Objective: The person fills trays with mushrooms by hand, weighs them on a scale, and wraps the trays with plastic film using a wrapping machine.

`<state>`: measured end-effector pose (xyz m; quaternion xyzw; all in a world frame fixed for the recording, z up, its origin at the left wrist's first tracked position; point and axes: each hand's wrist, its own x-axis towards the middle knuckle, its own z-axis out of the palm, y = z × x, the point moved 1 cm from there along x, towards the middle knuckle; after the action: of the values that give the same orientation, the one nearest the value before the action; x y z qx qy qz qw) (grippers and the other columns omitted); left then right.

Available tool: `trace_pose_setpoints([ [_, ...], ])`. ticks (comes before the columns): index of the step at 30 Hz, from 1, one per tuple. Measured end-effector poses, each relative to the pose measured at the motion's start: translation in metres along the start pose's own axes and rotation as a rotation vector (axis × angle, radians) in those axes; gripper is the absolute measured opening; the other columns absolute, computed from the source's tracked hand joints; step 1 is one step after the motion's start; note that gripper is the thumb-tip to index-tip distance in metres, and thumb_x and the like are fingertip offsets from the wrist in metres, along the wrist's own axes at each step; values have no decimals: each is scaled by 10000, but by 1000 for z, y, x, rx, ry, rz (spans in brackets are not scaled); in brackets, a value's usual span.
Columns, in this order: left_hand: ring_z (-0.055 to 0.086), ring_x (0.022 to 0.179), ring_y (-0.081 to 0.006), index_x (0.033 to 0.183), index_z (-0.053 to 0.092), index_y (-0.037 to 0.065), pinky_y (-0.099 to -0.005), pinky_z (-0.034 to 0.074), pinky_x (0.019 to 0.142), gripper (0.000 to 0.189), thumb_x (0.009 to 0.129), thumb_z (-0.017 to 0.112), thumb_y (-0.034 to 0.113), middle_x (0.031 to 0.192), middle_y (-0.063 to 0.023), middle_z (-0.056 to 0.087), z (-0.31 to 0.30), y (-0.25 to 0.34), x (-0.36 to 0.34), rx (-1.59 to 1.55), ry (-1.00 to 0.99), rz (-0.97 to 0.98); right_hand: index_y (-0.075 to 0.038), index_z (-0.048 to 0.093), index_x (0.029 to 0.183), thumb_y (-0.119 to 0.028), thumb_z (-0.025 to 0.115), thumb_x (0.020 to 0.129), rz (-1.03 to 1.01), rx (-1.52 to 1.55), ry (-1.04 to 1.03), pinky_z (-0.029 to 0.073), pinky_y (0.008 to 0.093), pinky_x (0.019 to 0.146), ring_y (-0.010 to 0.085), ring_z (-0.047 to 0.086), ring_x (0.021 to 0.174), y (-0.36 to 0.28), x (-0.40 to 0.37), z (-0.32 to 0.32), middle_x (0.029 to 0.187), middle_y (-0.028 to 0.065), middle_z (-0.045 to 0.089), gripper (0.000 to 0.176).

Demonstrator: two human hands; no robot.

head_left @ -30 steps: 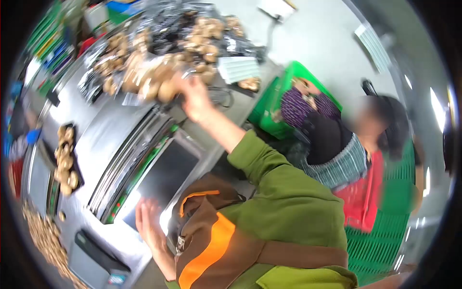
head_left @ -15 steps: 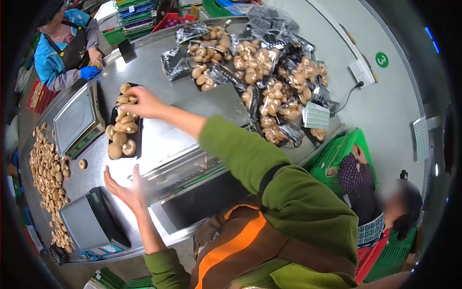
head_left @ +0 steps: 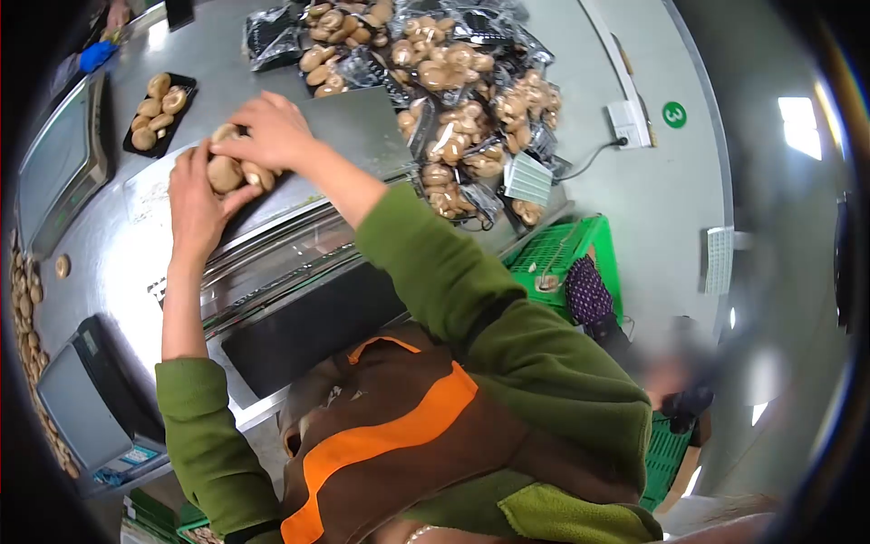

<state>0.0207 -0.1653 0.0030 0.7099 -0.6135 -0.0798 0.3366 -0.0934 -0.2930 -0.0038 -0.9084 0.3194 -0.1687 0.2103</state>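
My left hand and my right hand are closed around a group of brown mushrooms just beyond the wrapping device. The left holds them from the near left side, the right from above and the far side. A dark tray edge under them is mostly hidden. Farther up and left, a black tray of mushrooms rests on the metal table, apart from both hands.
Many wrapped mushroom packs lie at the back right. Two scales and a loose mushroom pile are on the left. A co-worker's blue-gloved hand shows top left. Another person is at the right, beside a green crate.
Both hands have come together around mushrooms near the wrapping device. A tray of mushrooms stays behind, farther left. The view has shifted, and less of the co-worker at top left shows.
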Motion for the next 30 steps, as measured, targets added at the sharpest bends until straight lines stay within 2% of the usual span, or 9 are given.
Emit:
trace_pose_setpoints([
  [6,391,1211,-361,1379,342,24,-426,336,1030,1043,522,864,307,1328,-183,396,1,29,2,-138,-350,105,-131,580,1228,-577,536,817,364,-4,46,278,443,1065,364,355,1278,5,-73,-29,1305,118,507,608],
  [10,276,1337,-351,1427,275,84,-408,264,1095,1111,512,874,286,1446,-212,280,-27,26,-27,-105,-115,203,-41,485,1291,-579,514,836,427,333,193,316,426,1037,342,439,1225,24,-87,-67,1328,181,468,706],
  [15,550,895,-255,1032,638,18,-366,441,822,350,792,721,258,941,-125,591,-56,-3,-137,66,208,-449,-84,704,935,-504,594,802,609,162,-47,471,392,850,329,598,964,65,-192,-112,953,160,646,454],
  [17,560,715,-231,767,707,31,-360,450,707,268,803,704,297,701,-91,589,-51,0,-158,331,171,-442,-100,735,798,-519,604,783,635,-54,-123,477,407,815,336,610,891,57,-211,-101,820,154,662,439],
  [19,578,717,-301,767,713,43,-414,450,685,346,801,675,386,697,-126,604,-44,22,-147,485,85,-359,-117,743,780,-553,608,759,513,-280,-154,484,404,788,324,619,857,44,-206,-78,731,135,662,456],
  [22,577,680,-359,784,716,50,-444,442,687,382,811,643,425,617,-141,590,-28,16,-130,432,-74,-427,-67,701,721,-443,662,773,553,-36,-37,516,387,647,300,634,664,36,-199,-55,675,135,641,381],
  [24,536,543,-266,748,664,25,-370,434,564,360,834,641,375,503,-93,511,-25,11,-134,225,5,-581,-10,652,747,-316,668,817,572,415,84,486,315,494,229,606,546,45,-207,-53,653,101,619,314],
  [27,378,497,-74,683,470,85,-234,296,419,292,898,568,258,621,18,448,-43,16,-149,-871,-79,-937,-65,528,778,-238,600,897,863,1421,74,212,191,371,32,298,460,34,-229,-57,599,-52,393,222],
  [30,326,486,-49,681,419,127,-203,223,381,275,920,516,221,591,39,369,-32,36,-151,-1600,-140,-1300,-132,440,666,-193,543,896,985,2272,-278,250,159,356,33,294,437,24,-225,-42,581,-60,358,259],
])
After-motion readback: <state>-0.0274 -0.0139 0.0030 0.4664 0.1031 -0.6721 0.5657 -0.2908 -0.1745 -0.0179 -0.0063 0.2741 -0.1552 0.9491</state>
